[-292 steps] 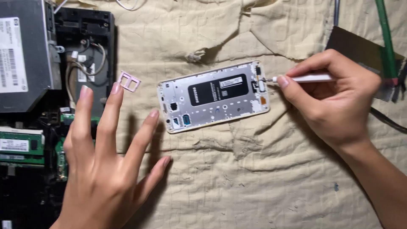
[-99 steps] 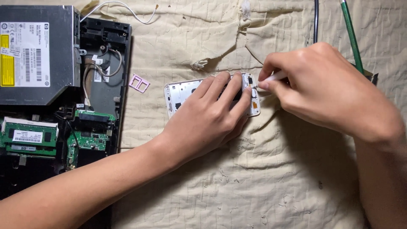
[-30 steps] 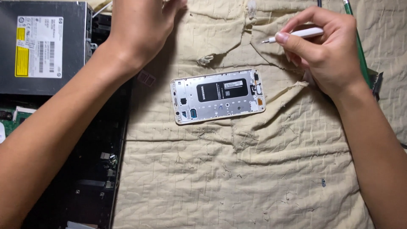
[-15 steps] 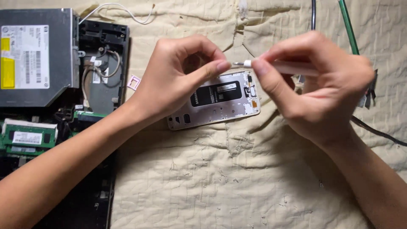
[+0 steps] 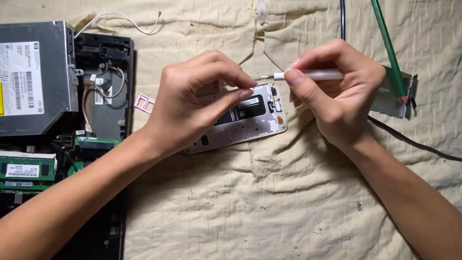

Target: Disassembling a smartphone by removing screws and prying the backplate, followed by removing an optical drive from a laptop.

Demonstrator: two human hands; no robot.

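At the far left a silver optical drive [image 5: 36,77] lies on an opened black laptop chassis [image 5: 103,96], with green memory modules [image 5: 26,168] below it and a thin white wire [image 5: 122,21] curling above. A small pink card tray [image 5: 144,102] rests on the cream cloth [image 5: 269,202] just beside the chassis.

The left hand [image 5: 192,103] arches over the opened white phone [image 5: 255,118], covering its left half, with thumb and forefinger pinched together at the tip of the screwdriver; whether they grip anything there I cannot tell. The phone lies flat mid-cloth, back up, long axis running left to right and tilted slightly upward to the right.

The right hand [image 5: 337,91] clasps a white-handled screwdriver [image 5: 308,74], held nearly level just above the phone's top right edge, its metal tip pointing left toward the left fingers.

Further right a green rod [image 5: 387,48] slants down to a silver metal piece [image 5: 394,98], and a black cable [image 5: 414,142] trails off right.
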